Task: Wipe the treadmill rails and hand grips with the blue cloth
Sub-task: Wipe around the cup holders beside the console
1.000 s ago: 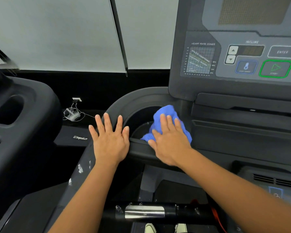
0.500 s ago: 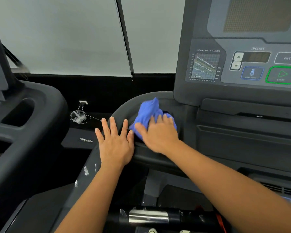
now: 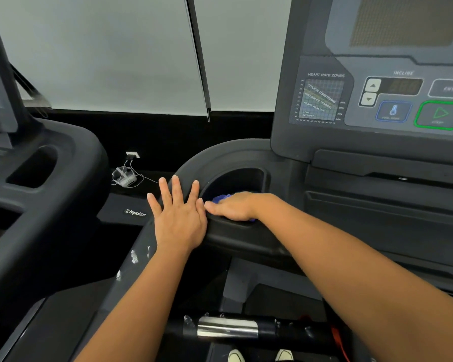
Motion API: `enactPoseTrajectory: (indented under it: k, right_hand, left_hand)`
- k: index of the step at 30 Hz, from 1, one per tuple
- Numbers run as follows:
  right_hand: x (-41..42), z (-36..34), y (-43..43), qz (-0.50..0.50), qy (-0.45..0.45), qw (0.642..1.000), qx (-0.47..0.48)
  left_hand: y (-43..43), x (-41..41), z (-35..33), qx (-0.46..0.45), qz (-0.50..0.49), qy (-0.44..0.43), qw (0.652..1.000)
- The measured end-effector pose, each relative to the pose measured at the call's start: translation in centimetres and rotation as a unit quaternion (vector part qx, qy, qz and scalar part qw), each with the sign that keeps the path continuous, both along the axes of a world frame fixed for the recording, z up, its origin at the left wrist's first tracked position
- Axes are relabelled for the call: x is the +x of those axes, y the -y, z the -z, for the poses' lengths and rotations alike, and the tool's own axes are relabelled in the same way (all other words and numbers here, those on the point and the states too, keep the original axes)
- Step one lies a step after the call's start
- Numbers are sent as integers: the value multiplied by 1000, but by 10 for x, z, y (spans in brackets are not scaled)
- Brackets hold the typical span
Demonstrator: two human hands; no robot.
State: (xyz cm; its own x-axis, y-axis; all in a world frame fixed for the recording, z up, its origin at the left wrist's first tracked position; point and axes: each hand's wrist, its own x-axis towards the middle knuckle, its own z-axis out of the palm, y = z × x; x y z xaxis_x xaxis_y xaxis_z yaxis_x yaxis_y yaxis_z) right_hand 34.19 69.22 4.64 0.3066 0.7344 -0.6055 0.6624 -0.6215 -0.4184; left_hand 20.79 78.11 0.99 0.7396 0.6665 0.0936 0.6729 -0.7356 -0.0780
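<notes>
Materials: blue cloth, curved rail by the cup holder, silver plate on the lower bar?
The blue cloth: soft fabric, possibly microfibre; it bunches under the right hand. The curved rail: apparently moulded plastic, matte dark grey, with a dull sheen. The silver plate: polished metal, likely steel, with bright mirror streaks.

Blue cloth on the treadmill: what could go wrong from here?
1. The blue cloth is bunched almost wholly under the right hand at the cup holder rim; it may drop in or clean little.
2. White smears on the rail below the left hand could get missed.
3. A wide stroke might bump the green start button.
</notes>
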Motion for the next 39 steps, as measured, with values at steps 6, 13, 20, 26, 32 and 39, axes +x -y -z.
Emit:
enactPoseTrajectory:
  k: [6, 13, 20, 26, 32, 39]
  right_hand:
    - [-4, -39, 25, -51, 141, 978, 146]
    - [-9, -61, 95, -10, 192, 981, 22]
    - [-55, 16, 92, -21, 354, 933, 67]
    - [-21, 10, 103, 66, 368, 927, 30]
    - [-45, 18, 85, -10, 399, 913, 87]
    - [-20, 14, 91, 46, 359, 930, 67]
  left_hand:
    - [-1, 0, 3, 17, 6, 10, 1000]
    - [-1, 1, 4, -12, -4, 9, 1000]
    - [-1, 0, 3, -28, -2, 11, 1000]
    - [-1, -2, -4, -68, 6, -7, 998]
    - [-25, -26, -15, -118, 81, -34, 989]
    - [-24, -34, -11, -95, 90, -17, 991]
